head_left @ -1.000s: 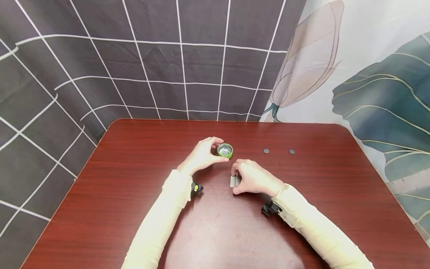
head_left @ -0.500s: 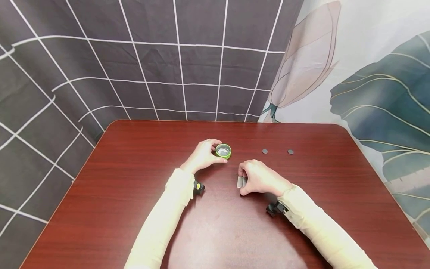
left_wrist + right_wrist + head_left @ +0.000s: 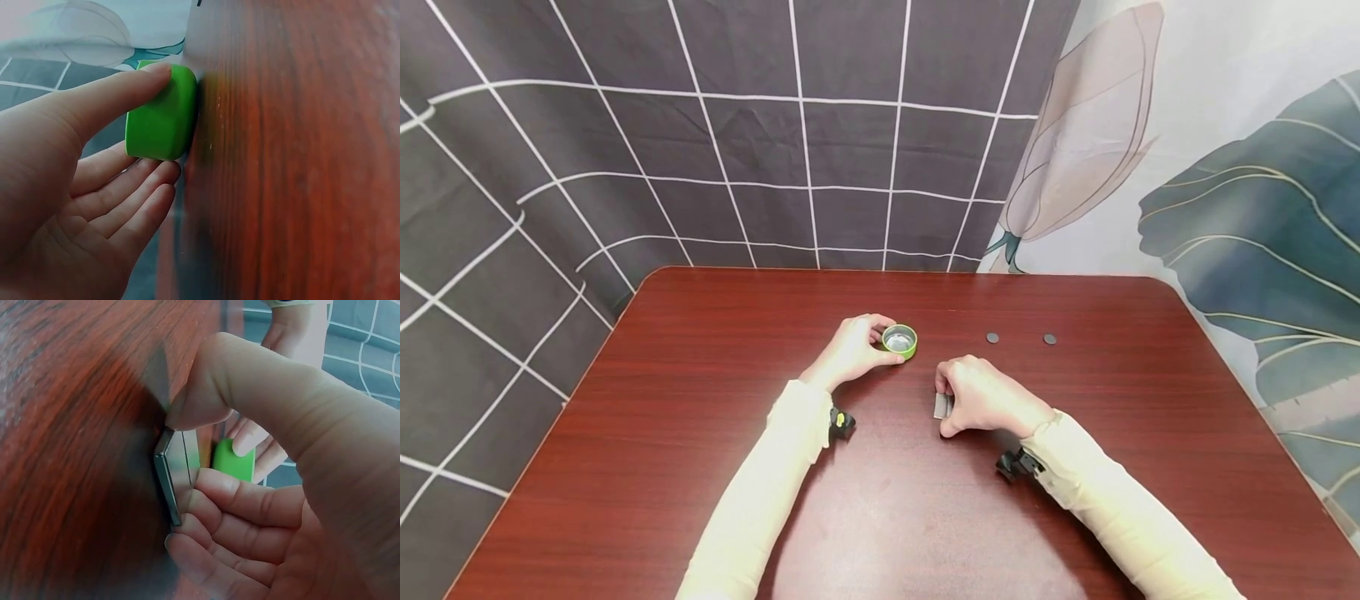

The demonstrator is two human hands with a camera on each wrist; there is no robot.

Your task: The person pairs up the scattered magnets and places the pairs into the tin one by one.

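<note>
A small round tin [image 3: 899, 342], bright green outside and silvery inside, stands with its open top up on the table. My left hand [image 3: 852, 348] holds it from the left, thumb on the near side and fingers at the far side. In the left wrist view the thumb lies against the tin's green wall [image 3: 159, 122]. To the right and nearer, my right hand [image 3: 985, 396] grips flat silver rectangular metal pieces [image 3: 941, 406] by their edges, low at the tabletop. A seam runs between these metal pieces [image 3: 178, 459] in the right wrist view; the fingers partly cover them.
Two small grey discs, a left one [image 3: 992, 338] and a right one [image 3: 1049, 339], lie apart on the table behind my right hand. The reddish-brown wooden table [image 3: 865, 517] ends at a dark gridded curtain [image 3: 850, 150] and a leaf-patterned curtain [image 3: 1240, 208].
My right hand has slid a little to the right with the silver metal pieces, away from the tin, then nearly stopped. The left hand stays at the tin, which has barely moved.
</note>
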